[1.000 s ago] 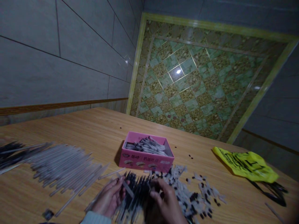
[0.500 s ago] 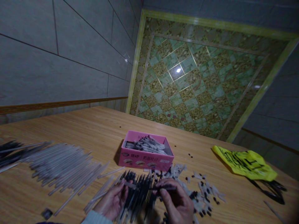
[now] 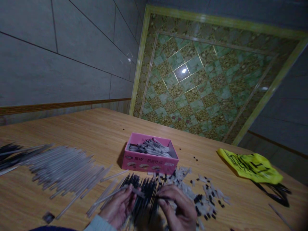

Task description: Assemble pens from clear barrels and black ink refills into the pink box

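Observation:
My left hand (image 3: 120, 205) is closed in a pinch around a thin translucent tube (image 3: 138, 192), whose end points right. Facing it, my right hand (image 3: 179, 205) pinches a slim black stick (image 3: 156, 197) between thumb and fingers, its tip pointing left. A small gap seems to separate tube and stick. Below both hands lies a bundle of black pointed sticks (image 3: 146, 187), partly hidden by fingers. Just beyond stands a pink box (image 3: 149, 163), holding a heap of pale, dark-tipped sticks (image 3: 151, 148).
Many clear tubes (image 3: 64, 166) lie at the left, with dark sticks (image 3: 9, 157) beyond them. Small clear and black pieces (image 3: 209, 195) are scattered right of my right hand. A yellow bag (image 3: 252, 166) with black handles rests farther right on the wooden table (image 3: 101, 128).
My left hand has moved slightly right and up, with the tube's end lower. The right hand has shifted slightly left, and the black stick shows more clearly in its fingers.

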The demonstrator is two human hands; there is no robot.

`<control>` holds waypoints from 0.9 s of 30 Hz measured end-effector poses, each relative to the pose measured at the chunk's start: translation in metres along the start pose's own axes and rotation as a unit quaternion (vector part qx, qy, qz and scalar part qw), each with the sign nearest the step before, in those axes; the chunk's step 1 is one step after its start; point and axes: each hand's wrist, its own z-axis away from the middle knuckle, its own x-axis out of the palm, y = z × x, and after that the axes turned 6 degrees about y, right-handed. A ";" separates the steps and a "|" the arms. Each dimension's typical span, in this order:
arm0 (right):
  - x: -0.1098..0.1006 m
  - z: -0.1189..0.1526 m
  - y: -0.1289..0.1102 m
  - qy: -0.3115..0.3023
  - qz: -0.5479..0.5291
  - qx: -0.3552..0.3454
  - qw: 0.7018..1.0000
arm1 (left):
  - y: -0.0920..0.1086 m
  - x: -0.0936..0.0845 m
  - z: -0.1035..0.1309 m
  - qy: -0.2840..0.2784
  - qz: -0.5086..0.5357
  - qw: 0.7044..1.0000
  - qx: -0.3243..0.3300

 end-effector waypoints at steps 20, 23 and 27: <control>-0.034 0.011 0.070 -0.240 0.448 0.148 0.848 | 0.003 0.001 0.000 0.014 0.128 0.990 -0.052; -0.035 0.017 0.074 -0.253 0.478 0.138 0.829 | 0.003 0.001 0.000 0.016 0.121 0.991 -0.049; -0.037 0.020 0.078 -0.266 0.497 0.135 0.815 | 0.003 0.002 0.001 0.019 0.117 0.992 -0.040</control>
